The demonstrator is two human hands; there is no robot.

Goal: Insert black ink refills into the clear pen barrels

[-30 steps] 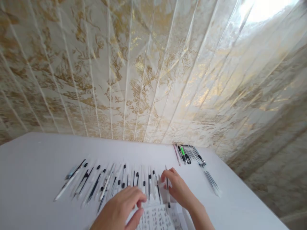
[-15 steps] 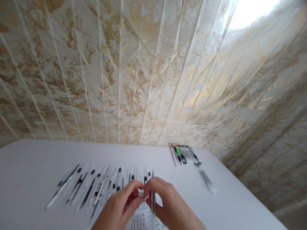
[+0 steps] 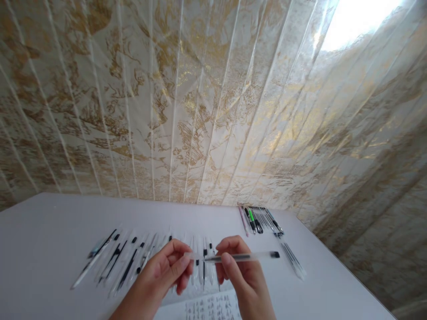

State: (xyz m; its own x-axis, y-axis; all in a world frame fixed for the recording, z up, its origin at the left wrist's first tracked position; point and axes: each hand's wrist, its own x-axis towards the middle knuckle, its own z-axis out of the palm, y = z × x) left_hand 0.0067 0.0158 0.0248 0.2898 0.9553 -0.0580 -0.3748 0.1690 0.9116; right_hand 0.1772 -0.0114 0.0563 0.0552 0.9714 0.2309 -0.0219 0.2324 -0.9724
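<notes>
Both my hands hold one clear pen (image 3: 253,256) with a black end, lying sideways above the table. My left hand (image 3: 163,273) pinches its left end, which looks like a cap. My right hand (image 3: 238,271) grips the barrel near the middle. Below the hands, a row of several clear and black pens (image 3: 126,260) lies spread on the white table (image 3: 43,249). A sheet with handwriting (image 3: 210,307) lies under my wrists at the bottom edge.
A second group of several pens (image 3: 258,218), one green and one pink, lies at the back right by the wall. Thin refills (image 3: 292,260) lie next to them. A glossy gold-patterned wall (image 3: 207,111) rises right behind the table. The table's right edge runs diagonally.
My right hand lifted a pen out of the row, my left hand came to meet it, and the pen turned from upright to sideways between both hands.
</notes>
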